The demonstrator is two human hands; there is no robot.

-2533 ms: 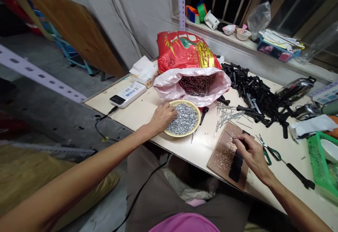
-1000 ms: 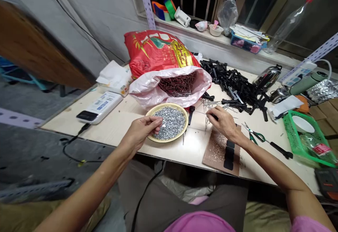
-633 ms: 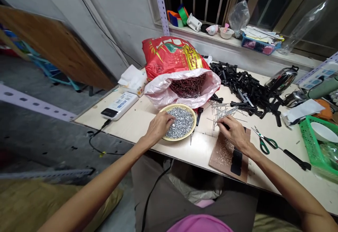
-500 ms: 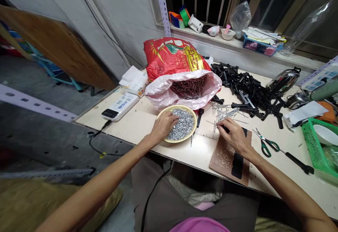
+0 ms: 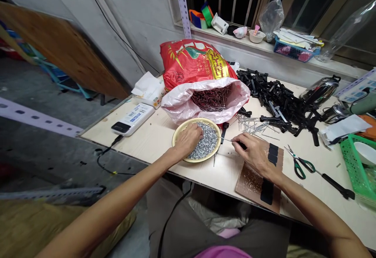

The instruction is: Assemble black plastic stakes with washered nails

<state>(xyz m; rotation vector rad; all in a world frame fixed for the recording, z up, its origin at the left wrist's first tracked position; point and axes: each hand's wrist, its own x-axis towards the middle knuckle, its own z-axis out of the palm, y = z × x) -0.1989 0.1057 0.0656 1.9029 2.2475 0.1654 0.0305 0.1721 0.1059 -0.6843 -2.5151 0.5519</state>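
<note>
My left hand [image 5: 189, 140] rests in a yellow dish [image 5: 179, 129] heaped with small silver metal bits [image 5: 209, 143], fingers curled into the pile. My right hand [image 5: 253, 153] pinches a thin metal pin with a black end [image 5: 227, 140], its tip pointing left toward the dish. Loose pins [image 5: 252, 125] lie scattered just beyond that hand. Under my right wrist lies a brown board [image 5: 249, 177] with black pieces [image 5: 272, 154] on it.
An open red and white bag [image 5: 202, 77] of dark pins stands behind the dish. A heap of black plastic parts [image 5: 276, 97] fills the back right. Scissors [image 5: 301, 166], a green basket [image 5: 354, 168], a white device [image 5: 132, 117] and a kettle [image 5: 320, 90] share the table.
My right hand picked a pin from the loose pile and drew it left toward the dish. My left hand went back into the silver bits. The camera view shifted a little.
</note>
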